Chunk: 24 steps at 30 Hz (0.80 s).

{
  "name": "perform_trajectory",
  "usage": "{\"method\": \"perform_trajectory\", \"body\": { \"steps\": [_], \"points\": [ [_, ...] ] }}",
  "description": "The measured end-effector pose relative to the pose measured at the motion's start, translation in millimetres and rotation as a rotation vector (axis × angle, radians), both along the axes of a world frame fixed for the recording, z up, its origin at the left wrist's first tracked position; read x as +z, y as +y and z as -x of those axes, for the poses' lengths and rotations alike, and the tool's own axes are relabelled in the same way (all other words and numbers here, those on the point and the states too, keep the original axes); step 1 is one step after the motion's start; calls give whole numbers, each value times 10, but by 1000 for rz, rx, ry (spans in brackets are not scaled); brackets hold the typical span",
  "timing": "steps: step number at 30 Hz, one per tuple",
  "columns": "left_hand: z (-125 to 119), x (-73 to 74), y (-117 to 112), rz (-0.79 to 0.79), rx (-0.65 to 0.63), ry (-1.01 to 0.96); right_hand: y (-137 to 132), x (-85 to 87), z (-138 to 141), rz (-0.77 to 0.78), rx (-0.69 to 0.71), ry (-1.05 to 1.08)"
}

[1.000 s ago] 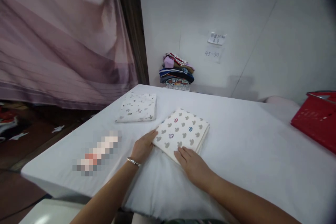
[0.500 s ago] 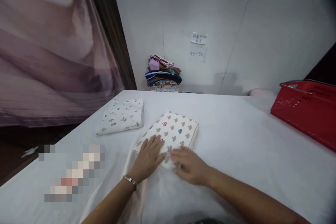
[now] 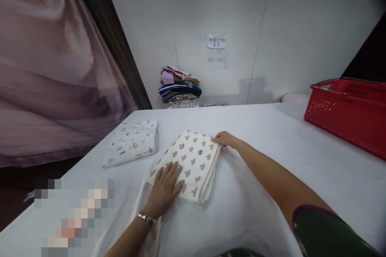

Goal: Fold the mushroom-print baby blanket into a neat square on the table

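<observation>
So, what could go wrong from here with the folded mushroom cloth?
The right hand is at the far right corner of the mushroom-print cloth, so a pull there might skew its layers. The left hand lies on the cloth's near left part; if it slides, it could wrinkle the top layer. The white table cover has creases beside that hand and might shift too.

Muted light, shadow (image 3: 256, 88) on wall (image 3: 235, 12), 1 pixelated patch (image 3: 75, 217), upper-right vignetting

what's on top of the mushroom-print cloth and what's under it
The left hand lies on the cloth; the right hand touches its far right corner. White table shows around it; whatever lies underneath is covered.
</observation>
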State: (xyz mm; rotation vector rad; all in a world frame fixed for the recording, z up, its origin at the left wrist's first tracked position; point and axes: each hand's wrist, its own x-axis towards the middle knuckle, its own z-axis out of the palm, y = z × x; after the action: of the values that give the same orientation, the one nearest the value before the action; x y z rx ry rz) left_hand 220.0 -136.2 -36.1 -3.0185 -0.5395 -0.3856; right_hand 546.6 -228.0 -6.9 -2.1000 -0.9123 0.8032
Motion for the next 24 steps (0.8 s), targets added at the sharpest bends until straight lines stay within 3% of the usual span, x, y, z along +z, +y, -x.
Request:
{"method": "perform_trajectory", "body": {
  "steps": [4, 8, 14, 20, 24],
  "points": [
    [1, -21, 3, -23, 11, -1, 141, -2, -59, -51, 13, 48],
    [4, -65, 14, -41, 23, -9, 180, -119, -85, -77, -7, 35],
    [-5, -53, 0, -7, 32, 11, 201, -226, -93, -56, 40, -138],
    [-54, 193, 18, 147, 72, 44, 180, -137, -56, 29, 156, -338],
    [-245, 396, 141, 168, 170, -51, 204, -87, 6, 75, 221, -384]
  ]
}}
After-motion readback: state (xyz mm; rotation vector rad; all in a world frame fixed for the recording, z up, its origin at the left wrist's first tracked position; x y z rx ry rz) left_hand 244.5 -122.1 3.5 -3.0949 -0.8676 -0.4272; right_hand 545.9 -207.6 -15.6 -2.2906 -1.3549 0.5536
